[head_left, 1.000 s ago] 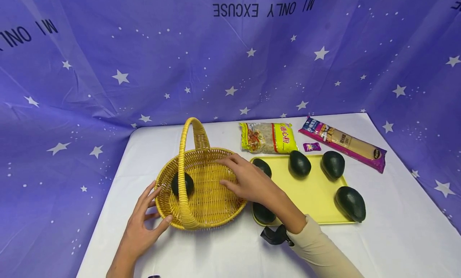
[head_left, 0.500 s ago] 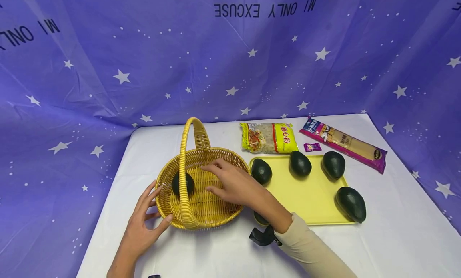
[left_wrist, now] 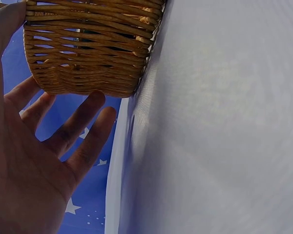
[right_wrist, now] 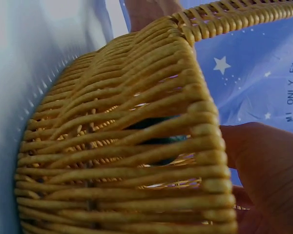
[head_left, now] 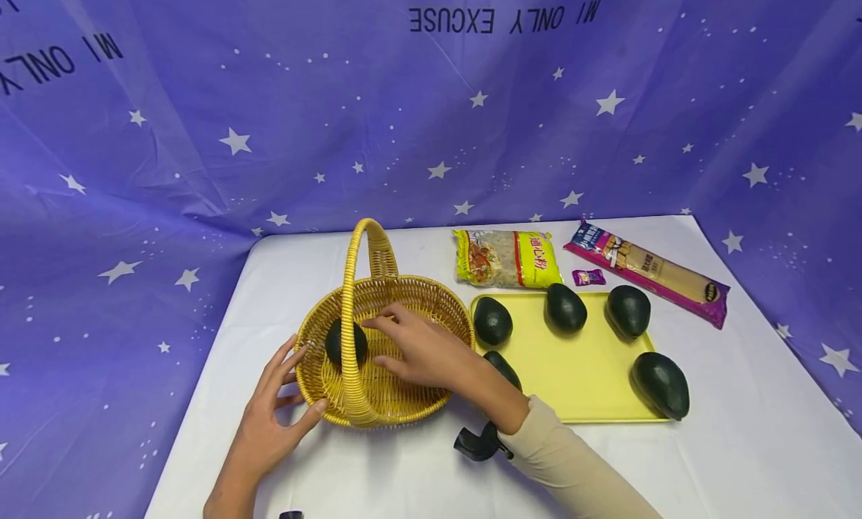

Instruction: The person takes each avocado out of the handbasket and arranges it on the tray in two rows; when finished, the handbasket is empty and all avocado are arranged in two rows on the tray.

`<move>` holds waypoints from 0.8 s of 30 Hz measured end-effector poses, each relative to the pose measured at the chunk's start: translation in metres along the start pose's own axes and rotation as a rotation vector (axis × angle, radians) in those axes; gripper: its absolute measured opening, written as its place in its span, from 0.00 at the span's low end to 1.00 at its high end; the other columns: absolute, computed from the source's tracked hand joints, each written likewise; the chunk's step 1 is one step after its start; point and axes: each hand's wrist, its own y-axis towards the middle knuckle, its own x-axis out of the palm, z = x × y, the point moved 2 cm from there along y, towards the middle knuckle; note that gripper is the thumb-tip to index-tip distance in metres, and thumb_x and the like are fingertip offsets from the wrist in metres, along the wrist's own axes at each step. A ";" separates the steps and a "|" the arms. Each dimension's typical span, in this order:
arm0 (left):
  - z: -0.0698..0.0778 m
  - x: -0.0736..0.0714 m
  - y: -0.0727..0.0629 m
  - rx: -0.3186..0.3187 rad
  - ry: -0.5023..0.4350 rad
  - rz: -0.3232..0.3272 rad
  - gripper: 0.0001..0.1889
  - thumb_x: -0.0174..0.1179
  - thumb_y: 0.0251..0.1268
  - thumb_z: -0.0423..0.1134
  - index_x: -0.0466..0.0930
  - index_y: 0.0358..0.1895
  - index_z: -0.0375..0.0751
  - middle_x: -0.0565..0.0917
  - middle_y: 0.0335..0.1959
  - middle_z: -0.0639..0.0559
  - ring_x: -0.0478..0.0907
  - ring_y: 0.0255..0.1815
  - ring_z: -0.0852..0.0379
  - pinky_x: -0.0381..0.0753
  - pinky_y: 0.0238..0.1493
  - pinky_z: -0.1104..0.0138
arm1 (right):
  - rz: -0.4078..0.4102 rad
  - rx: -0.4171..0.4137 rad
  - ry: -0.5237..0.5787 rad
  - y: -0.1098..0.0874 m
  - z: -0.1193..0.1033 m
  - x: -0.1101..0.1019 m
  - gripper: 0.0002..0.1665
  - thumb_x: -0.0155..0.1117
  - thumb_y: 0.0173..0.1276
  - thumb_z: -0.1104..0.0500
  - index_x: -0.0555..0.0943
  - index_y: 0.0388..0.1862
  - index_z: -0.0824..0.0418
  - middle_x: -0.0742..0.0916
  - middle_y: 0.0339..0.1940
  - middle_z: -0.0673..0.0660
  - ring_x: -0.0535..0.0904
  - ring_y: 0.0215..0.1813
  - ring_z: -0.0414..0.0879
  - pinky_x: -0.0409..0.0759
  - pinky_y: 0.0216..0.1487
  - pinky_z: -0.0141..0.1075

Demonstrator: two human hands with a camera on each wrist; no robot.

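A yellow wicker basket (head_left: 404,388) with a tall handle (head_left: 350,295) stands on the white table. One dark green avocado (head_left: 332,338) lies inside it, behind the handle. My right hand (head_left: 414,348) is inside the basket with relaxed fingers pointing at that avocado and holds nothing. My left hand (head_left: 269,422) is spread at the basket's near left side, thumb touching the rim. The left wrist view shows straight fingers (left_wrist: 83,136) beside the basket wall (left_wrist: 88,48). In the right wrist view the avocado (right_wrist: 156,141) shows through the basket weave (right_wrist: 112,195).
A yellow tray (head_left: 579,369) to the right of the basket holds several avocados (head_left: 564,307), one (head_left: 505,366) partly behind my right forearm. Behind the tray lie a noodle bag (head_left: 508,259), a long pasta packet (head_left: 646,272) and a small purple sweet (head_left: 588,277). A purple starred cloth hangs behind.
My right hand has moved left, deeper into the basket toward the avocado, uncovering the tray's left avocados. My left hand has stayed at the basket's side.
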 end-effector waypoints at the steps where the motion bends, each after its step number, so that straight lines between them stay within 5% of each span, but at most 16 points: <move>1: 0.000 0.000 0.000 -0.001 0.001 -0.001 0.47 0.79 0.60 0.31 0.66 0.83 0.48 0.58 0.88 0.51 0.75 0.61 0.68 0.84 0.54 0.78 | 0.000 0.001 -0.003 0.001 0.000 0.001 0.32 0.71 0.78 0.48 0.77 0.77 0.53 0.80 0.68 0.56 0.83 0.49 0.43 0.86 0.47 0.32; 8: 0.000 -0.001 0.002 -0.011 0.016 -0.011 0.47 0.79 0.61 0.33 0.66 0.84 0.49 0.58 0.88 0.52 0.75 0.62 0.67 0.85 0.54 0.77 | -0.009 -0.016 -0.026 0.011 -0.004 0.004 0.33 0.72 0.77 0.48 0.78 0.77 0.56 0.79 0.70 0.56 0.83 0.52 0.42 0.86 0.50 0.31; 16: -0.002 0.000 0.001 -0.016 0.010 -0.006 0.47 0.78 0.61 0.32 0.66 0.84 0.50 0.57 0.88 0.53 0.76 0.61 0.67 0.85 0.54 0.77 | -0.106 -0.070 -0.089 0.026 -0.014 0.014 0.32 0.73 0.76 0.50 0.78 0.73 0.59 0.75 0.78 0.67 0.77 0.75 0.55 0.79 0.74 0.39; 24: -0.001 0.001 0.000 -0.020 0.005 -0.005 0.47 0.78 0.61 0.32 0.66 0.84 0.50 0.58 0.88 0.54 0.75 0.61 0.68 0.85 0.54 0.76 | -0.139 -0.072 -0.100 0.031 -0.017 0.025 0.39 0.72 0.76 0.54 0.72 0.82 0.56 0.71 0.81 0.67 0.75 0.77 0.55 0.79 0.74 0.38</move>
